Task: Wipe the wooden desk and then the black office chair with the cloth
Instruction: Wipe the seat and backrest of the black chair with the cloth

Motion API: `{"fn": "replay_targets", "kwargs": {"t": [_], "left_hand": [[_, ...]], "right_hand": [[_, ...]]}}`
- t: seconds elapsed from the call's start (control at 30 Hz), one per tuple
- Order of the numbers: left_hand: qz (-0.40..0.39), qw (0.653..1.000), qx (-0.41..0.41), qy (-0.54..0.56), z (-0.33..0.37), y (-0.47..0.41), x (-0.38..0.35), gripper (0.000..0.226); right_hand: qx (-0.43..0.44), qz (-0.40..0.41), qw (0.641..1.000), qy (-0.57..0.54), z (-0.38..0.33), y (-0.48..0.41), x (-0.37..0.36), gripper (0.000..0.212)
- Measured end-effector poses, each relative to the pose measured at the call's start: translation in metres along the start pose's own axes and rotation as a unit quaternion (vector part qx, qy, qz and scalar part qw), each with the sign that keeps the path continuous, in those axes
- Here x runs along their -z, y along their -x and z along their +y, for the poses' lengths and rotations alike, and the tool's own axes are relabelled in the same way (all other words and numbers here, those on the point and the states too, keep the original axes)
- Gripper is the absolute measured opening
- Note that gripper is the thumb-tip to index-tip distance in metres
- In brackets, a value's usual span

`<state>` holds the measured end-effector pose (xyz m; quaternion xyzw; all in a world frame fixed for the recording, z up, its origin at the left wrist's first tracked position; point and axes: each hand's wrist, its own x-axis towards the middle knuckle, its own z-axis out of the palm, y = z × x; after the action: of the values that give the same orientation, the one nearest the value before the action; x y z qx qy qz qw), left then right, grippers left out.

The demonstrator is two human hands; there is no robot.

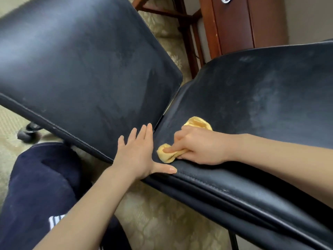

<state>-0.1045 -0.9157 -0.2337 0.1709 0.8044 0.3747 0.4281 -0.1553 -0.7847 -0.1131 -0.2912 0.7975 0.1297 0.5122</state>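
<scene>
The black office chair fills the view, its backrest on the left and its seat on the right, both with dusty grey smears. My right hand is closed on a yellow cloth and presses it on the seat close to the gap between seat and backrest. More of the cloth bulges out behind the knuckles. My left hand lies flat with fingers spread on the backrest's lower corner, its thumb resting on the seat's front edge.
A reddish wooden desk cabinet and wooden legs stand behind the chair. Patterned beige carpet lies below. My dark-trousered knee is at the lower left. A chair caster sits at the left.
</scene>
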Motion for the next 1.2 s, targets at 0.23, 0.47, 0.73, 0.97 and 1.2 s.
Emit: {"fn": "replay_targets", "kwargs": {"t": [0.23, 0.47, 0.73, 0.97, 1.2], "left_hand": [[-0.010, 0.999, -0.021, -0.023, 0.008, 0.003, 0.009, 0.130], [0.009, 1.000, -0.010, -0.024, 0.015, -0.001, 0.003, 0.134], [0.068, 0.997, 0.001, 0.037, 0.012, -0.008, -0.021, 0.144], [0.113, 0.992, 0.026, 0.047, 0.010, -0.005, -0.030, 0.148], [0.098, 0.994, 0.053, 0.007, 0.013, 0.009, -0.027, 0.134]], "right_hand": [[-0.022, -0.001, 0.999, -0.027, 0.011, 0.084, 0.019, 0.033], [-0.175, 0.072, 0.967, 0.171, 0.081, 0.052, 0.021, 0.034], [-0.273, 0.033, 0.935, 0.226, 0.112, -0.055, 0.012, 0.033], [-0.171, -0.051, 0.963, 0.201, 0.058, -0.107, -0.033, 0.022], [-0.063, -0.091, 0.989, 0.098, 0.010, -0.085, -0.037, 0.037]]}}
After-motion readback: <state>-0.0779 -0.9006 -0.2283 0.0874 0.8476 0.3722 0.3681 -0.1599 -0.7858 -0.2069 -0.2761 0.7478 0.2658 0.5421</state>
